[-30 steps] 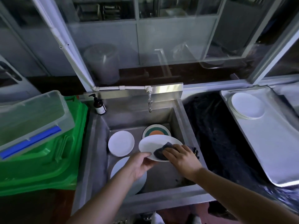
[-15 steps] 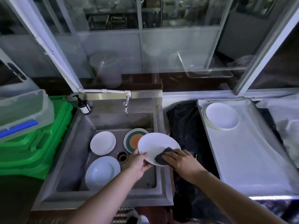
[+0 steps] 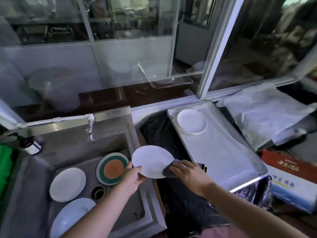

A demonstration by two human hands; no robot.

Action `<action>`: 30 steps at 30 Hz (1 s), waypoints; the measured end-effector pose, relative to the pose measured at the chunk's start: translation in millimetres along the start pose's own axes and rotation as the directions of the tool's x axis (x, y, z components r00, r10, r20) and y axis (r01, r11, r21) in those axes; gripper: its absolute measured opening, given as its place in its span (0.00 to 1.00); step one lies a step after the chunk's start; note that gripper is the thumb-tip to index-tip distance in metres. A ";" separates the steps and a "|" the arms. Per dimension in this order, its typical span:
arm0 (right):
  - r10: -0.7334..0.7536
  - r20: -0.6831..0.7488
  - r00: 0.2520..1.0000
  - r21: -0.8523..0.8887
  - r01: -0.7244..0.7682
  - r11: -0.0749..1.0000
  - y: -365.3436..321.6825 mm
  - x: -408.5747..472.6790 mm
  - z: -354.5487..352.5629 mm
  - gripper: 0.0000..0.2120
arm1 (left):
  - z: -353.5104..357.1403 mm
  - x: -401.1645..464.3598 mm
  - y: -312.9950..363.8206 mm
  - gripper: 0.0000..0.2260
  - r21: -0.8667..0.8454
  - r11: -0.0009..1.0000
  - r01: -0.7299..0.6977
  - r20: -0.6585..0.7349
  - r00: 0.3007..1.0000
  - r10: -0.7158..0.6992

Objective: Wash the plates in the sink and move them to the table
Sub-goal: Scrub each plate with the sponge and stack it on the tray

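Note:
My left hand pinches the near left rim of a white plate, held over the sink's right edge. My right hand presses a dark cloth against the plate's right rim, fingers curled over it. In the steel sink lie a small white plate, a plate with green and orange rings, and a pale blue plate at the near left. A stack of white plates rests on the far end of the white tray on the table to the right.
A tap hangs over the sink's back wall, with a dark soap bottle at the far left corner. Black plastic covers the gap between sink and tray. A cardboard box sits right of the tray. The drain is open.
The held plate and both hands have moved right, from over the sink basin to its right edge, toward the tray. The view has swung right too.

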State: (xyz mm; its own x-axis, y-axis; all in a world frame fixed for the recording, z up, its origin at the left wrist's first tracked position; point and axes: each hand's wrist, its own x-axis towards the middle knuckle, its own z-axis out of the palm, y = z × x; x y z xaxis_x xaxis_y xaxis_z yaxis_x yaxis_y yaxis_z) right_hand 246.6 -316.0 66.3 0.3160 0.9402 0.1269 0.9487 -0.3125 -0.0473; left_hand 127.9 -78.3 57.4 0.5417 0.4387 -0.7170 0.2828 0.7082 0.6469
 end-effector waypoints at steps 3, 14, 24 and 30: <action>0.076 0.023 0.997 -0.014 -0.076 0.997 18.6 -5.7 -8.7 0.27 | 25.9 6.4 3.9 0.25 0.009 1.000 -0.007 0.027 1.000 0.006; 0.163 0.025 0.986 0.024 -0.163 0.986 124.1 -21.9 -4.5 0.27 | 141.2 53.4 7.4 0.28 -0.014 1.000 -0.021 0.008 1.000 0.021; 0.152 0.023 0.988 0.096 -0.154 0.983 253.5 -34.0 4.4 0.25 | 269.6 98.7 -8.4 0.26 -0.113 0.993 -0.025 -0.031 0.999 0.022; 0.156 0.004 0.988 0.172 -0.154 0.973 292.1 -39.9 16.5 0.24 | 317.1 130.1 -10.9 0.26 -0.185 0.982 -0.045 -0.100 0.995 0.027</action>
State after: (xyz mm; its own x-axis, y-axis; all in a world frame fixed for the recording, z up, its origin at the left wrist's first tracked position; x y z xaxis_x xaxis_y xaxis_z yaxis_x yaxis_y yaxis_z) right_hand 511.1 -442.6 31.1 0.4597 0.8807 0.1145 0.8736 -0.4254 -0.2363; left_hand 446.3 -204.4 39.4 0.4669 0.5109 -0.7218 0.1063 0.7779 0.6193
